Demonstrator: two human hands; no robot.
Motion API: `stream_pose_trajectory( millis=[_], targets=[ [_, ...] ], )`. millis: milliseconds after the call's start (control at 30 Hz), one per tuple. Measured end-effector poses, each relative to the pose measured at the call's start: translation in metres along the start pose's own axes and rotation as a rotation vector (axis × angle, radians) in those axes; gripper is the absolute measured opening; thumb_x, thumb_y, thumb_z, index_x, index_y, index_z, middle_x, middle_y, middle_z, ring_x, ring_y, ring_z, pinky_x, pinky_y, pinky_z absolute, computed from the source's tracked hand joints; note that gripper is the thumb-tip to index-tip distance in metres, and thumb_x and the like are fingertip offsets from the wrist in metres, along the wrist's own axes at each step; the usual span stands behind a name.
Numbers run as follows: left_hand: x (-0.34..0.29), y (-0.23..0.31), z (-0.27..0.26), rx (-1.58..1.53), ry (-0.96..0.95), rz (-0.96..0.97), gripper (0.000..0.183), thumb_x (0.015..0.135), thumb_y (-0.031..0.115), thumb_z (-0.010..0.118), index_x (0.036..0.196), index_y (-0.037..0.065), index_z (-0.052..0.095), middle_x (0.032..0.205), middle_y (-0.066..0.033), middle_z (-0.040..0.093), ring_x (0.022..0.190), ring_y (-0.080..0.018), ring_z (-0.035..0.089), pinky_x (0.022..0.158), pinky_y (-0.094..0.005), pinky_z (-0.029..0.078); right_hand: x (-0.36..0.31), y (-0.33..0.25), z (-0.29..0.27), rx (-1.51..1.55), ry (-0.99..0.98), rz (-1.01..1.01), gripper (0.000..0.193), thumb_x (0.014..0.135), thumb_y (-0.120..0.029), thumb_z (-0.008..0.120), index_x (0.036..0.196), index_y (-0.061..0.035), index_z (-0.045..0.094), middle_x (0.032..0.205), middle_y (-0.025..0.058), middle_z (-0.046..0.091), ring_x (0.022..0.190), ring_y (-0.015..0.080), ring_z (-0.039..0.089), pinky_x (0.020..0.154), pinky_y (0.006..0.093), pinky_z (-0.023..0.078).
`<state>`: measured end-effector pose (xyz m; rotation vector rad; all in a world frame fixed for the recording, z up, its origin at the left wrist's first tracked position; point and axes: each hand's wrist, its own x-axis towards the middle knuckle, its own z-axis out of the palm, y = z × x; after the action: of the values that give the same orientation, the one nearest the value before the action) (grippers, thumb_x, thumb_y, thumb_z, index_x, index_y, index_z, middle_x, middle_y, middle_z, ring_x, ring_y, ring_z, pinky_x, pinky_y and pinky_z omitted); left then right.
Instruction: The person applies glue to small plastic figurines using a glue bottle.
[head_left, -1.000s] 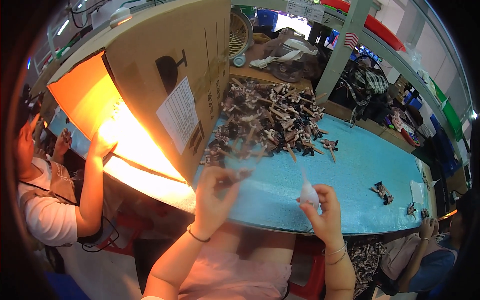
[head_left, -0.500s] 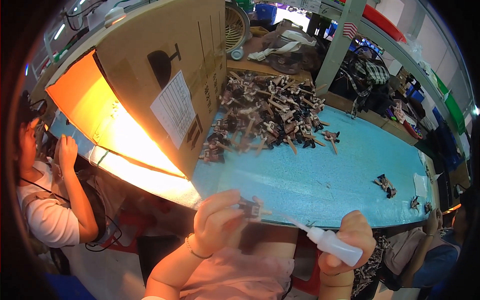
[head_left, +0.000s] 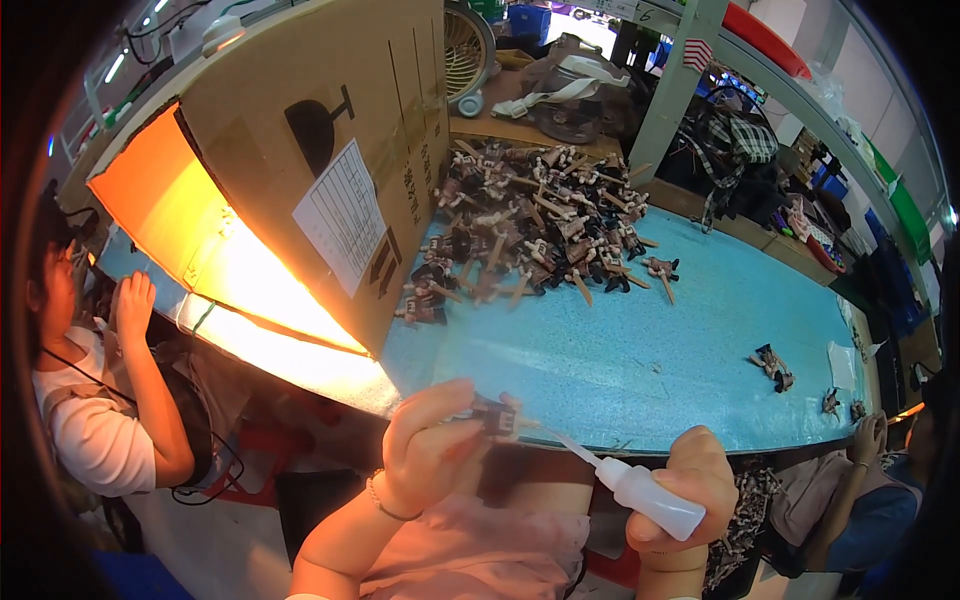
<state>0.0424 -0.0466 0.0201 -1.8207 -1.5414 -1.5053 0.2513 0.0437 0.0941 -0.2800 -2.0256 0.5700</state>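
Gluing step: left hand (head_left: 425, 455) pinching a small part (head_left: 495, 415), right hand (head_left: 685, 490) clasping a bottle (head_left: 645, 492), nozzle meeting part; next, probably a gentle squeeze.

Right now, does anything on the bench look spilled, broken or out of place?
No spill or damage shows. A few small parts lie scattered on the blue table, away from the main pile. The left hand holds one part, the right hand a squeeze bottle.
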Motion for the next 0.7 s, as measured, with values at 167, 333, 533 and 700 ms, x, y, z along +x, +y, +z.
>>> stream_pose_trajectory(
  millis=[167,333,533,700],
  targets=[
    [-0.0015,-0.0003,-0.0004,-0.012,-0.010,-0.015,0.037,0.066,-0.007,0.070,0.092,0.006,0.046,0.106,-0.0138,0.046,0.097,-0.0312,0.057,0.080,-0.0378,0.053,-0.0012,0.0008,0.0039,-0.009,0.039,-0.006,0.045,0.060,-0.031,0.082,0.093,-0.0104,0.058,0.066,-0.0025,0.056,0.054,0.0153,0.049,0.051,0.0288,0.036],
    [-0.0024,0.0005,-0.0014,-0.006,-0.007,-0.018,0.038,0.066,-0.008,0.070,0.092,0.006,0.046,0.106,-0.0139,0.045,0.098,-0.0313,0.057,0.081,-0.0384,0.052,0.0013,-0.0011,0.0034,-0.017,-0.014,-0.016,0.047,0.060,-0.031,0.082,0.095,-0.0101,0.057,0.064,-0.0027,0.056,0.053,0.0154,0.048,0.051,0.0288,0.036],
    [-0.0029,-0.0010,-0.0006,-0.019,-0.011,-0.019,0.038,0.066,-0.008,0.070,0.092,0.006,0.046,0.106,-0.0140,0.045,0.098,-0.0313,0.057,0.081,-0.0388,0.052,0.0012,-0.0001,0.0019,-0.012,-0.036,-0.021,0.048,0.060,-0.030,0.082,0.095,-0.0101,0.057,0.064,-0.0019,0.057,0.051,0.0153,0.048,0.050,0.0283,0.035],
    [-0.0002,-0.0004,0.0019,-0.051,0.003,-0.010,0.037,0.067,-0.007,0.070,0.091,0.005,0.046,0.106,-0.0143,0.046,0.097,-0.0315,0.057,0.081,-0.0389,0.052,0.0030,-0.0015,-0.0007,-0.002,-0.077,-0.032,0.051,0.059,-0.029,0.082,0.099,-0.0105,0.056,0.065,-0.0014,0.059,0.050,0.0149,0.048,0.050,0.0283,0.034]
  ],
)
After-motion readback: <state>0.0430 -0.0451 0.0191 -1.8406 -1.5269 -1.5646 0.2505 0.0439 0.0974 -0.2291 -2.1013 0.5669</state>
